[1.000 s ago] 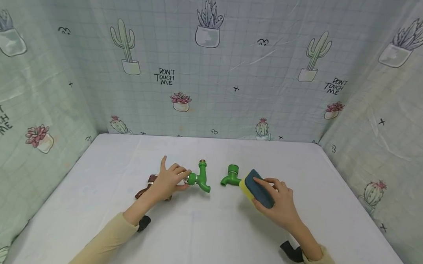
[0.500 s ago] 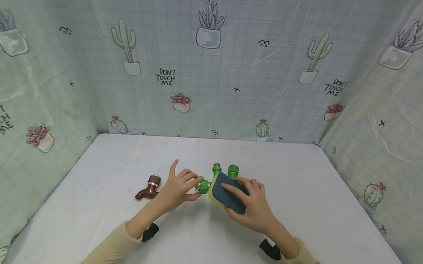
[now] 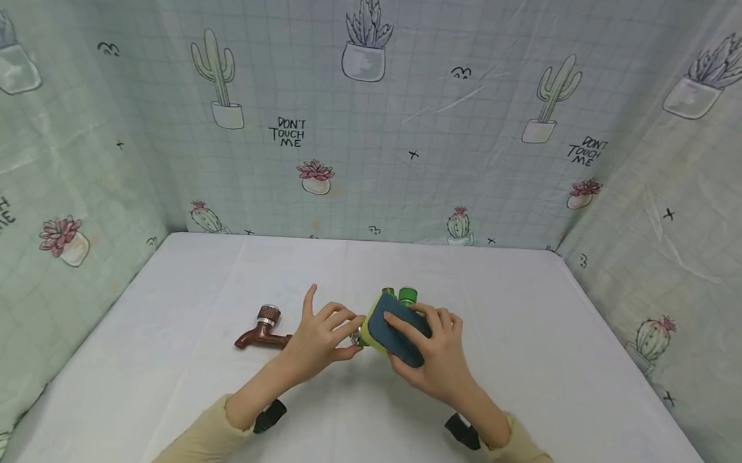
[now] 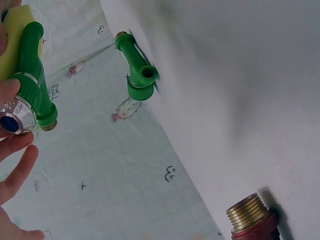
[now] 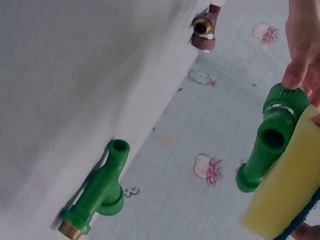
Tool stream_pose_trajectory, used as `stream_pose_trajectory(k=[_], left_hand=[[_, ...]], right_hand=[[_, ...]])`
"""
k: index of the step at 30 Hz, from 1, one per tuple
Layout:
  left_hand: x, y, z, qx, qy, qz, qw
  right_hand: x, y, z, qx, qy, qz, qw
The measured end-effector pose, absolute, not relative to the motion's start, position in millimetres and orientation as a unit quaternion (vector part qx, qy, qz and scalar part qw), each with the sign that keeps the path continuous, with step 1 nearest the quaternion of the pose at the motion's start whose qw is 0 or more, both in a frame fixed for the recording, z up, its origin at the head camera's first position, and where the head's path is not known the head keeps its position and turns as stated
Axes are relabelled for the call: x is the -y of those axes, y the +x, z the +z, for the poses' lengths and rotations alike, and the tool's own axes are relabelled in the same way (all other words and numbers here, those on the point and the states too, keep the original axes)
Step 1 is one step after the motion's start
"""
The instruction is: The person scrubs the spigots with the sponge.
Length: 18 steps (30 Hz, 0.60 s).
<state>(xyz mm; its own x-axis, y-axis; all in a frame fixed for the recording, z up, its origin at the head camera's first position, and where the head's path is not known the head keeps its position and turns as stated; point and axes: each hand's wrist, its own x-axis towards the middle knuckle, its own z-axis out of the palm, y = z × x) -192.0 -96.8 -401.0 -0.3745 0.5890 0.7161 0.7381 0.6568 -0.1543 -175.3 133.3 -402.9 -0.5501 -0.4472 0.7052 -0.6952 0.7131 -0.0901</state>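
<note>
My left hand [image 3: 316,338] pinches the ribbed knob of a green faucet [image 4: 31,67], holding it above the table. In the head view the faucet is mostly hidden behind a yellow sponge with a dark blue scouring side [image 3: 398,331]. My right hand [image 3: 443,355] grips the sponge, its yellow side against the faucet body, as the right wrist view shows at the yellow face [image 5: 282,180]. A second green faucet [image 5: 100,182] lies on the table just behind the sponge. To the left of my left hand lies a reddish-brown faucet [image 3: 261,336] with a brass thread.
The white table [image 3: 184,389] runs back to a patterned curtain [image 3: 376,121] that also hangs on both sides. A black wrist-worn device sits at each wrist, left [image 3: 270,417] and right [image 3: 463,431].
My right hand has brought the sponge leftward onto the held green faucet. My left hand has moved right with the faucet, uncovering the reddish-brown one.
</note>
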Motion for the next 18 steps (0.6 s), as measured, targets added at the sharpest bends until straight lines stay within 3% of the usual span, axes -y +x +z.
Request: stream_pose_trajectory(k=[9,18], left_hand=[[97,-187,-398,0.817,-0.413,-0.103,0.388],[98,-185,-400,0.817,-0.409,-0.115,0.388]], right_hand=[[-141,-188,-396,0.865,0.312,0.173,0.354],[-142,-180,-394,0.863,0.321,0.173,0.351]])
